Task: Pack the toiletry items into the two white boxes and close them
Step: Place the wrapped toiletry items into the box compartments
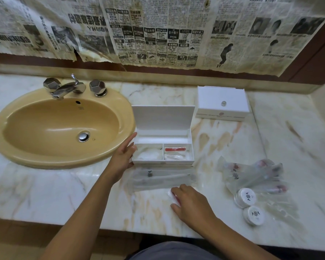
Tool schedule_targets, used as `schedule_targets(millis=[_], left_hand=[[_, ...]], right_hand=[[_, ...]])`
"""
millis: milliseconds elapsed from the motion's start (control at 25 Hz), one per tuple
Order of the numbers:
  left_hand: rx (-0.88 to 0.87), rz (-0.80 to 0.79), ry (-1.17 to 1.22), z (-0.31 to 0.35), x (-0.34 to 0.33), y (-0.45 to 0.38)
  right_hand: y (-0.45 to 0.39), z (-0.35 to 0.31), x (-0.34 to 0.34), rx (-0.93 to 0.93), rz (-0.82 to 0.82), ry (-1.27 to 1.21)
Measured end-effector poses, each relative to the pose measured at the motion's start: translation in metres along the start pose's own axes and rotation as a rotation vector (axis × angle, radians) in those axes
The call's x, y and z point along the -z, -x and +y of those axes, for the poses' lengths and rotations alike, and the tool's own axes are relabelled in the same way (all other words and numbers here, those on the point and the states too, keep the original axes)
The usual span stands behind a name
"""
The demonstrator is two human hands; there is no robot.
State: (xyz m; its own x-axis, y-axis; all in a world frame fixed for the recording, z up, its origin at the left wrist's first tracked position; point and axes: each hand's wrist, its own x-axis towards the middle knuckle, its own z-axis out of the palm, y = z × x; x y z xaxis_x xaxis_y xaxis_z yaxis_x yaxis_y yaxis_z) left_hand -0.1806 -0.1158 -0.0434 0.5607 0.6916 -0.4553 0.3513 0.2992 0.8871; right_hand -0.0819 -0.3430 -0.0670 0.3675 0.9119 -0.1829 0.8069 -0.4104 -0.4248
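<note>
Near the front edge of the table (pixel 45 192), the right hand (pixel 190 202) lies palm down over a small clear packet with a red strip (pixel 172 196), fingers curled onto it as if gathering it up (a firm grip cannot be confirmed). Further left, the left hand (pixel 125 153) rests with straight fingers against the side of the open white box (pixel 162 162), steadying it. Its lid stands up; both front compartments already hold packets. A long sachet (pixel 163 178) lies just before it. The second white box (pixel 222 104) sits closed behind, and tubes (pixel 251 175) and round tubs (pixel 245 197) wait at right. Best to pinch the packet's edge, lift cleanly, and lay it flat so the lid shuts.
</note>
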Motion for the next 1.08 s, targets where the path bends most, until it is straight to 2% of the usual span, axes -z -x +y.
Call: schedule_targets(millis=[320, 520, 760, 920, 1080], left_hand=[[-0.01, -0.008, -0.002, -0.002, 0.001, -0.001], [-0.011, -0.023, 0.018, -0.002, 0.002, -0.001], [-0.005, -0.022, 0.047, 0.0, 0.002, -0.001], [-0.002, -0.022, 0.06, 0.0, 0.003, 0.0], [0.003, -0.017, 0.059, 0.002, 0.002, -0.001]], right_hand=[[0.0, 0.0, -0.005, -0.025, 0.037, -0.078], [-0.004, -0.01, 0.018, 0.03, 0.093, -0.152], [-0.026, -0.019, 0.081, -0.002, 0.012, -0.004], [-0.051, -0.015, 0.105, -0.012, 0.079, 0.039], [-0.086, -0.007, 0.098, -0.004, 0.108, 0.076]])
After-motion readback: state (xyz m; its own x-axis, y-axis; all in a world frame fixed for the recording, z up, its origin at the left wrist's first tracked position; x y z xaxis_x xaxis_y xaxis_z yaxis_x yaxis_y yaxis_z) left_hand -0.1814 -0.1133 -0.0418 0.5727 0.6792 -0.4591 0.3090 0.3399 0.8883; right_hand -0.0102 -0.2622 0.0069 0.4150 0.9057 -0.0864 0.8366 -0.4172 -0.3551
